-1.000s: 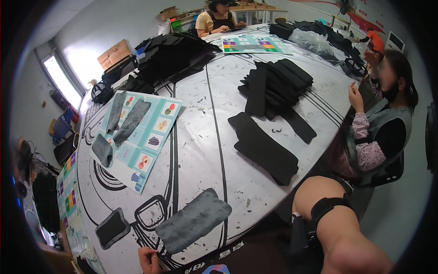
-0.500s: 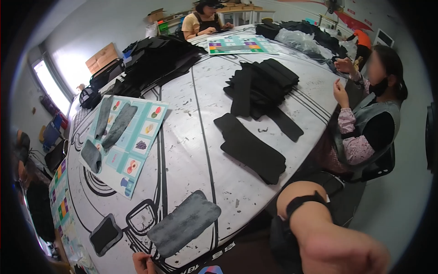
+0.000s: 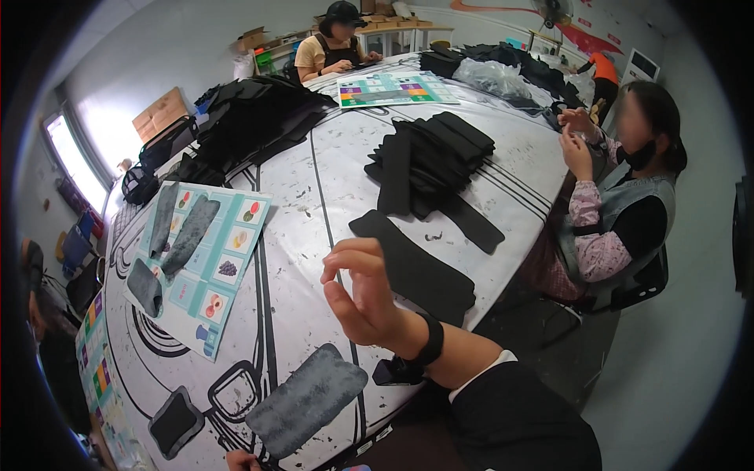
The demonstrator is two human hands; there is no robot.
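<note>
My right hand [image 3: 363, 298] is raised over the table, fingers curved and thumb apart, with nothing visible between them. Behind it lies a loose pile of long black fabric-like pieces [image 3: 432, 271]. Nearer me, a flat mottled grey piece with wavy edges [image 3: 308, 402] rests on the table. Only the fingers of my left hand [image 3: 242, 460] show at the lower edge, beside that piece's near left corner. They look curled together; what they hold, if anything, is hidden. A small black piece with a grey border [image 3: 177, 422] lies to the left.
A printed picture sheet [image 3: 236, 310] carries several grey pieces. Black pieces are stacked mid-table [image 3: 436, 161] and heaped at the far left [image 3: 255, 118]. A person [image 3: 620, 196] sits at the right, another [image 3: 334, 51] at the far side. The white table [image 3: 302, 267] bears black lines.
My right hand has swung from the lower right, off the table, to above its middle, fingers now in plain sight. The view has shifted slightly; the grey pieces lie as before.
</note>
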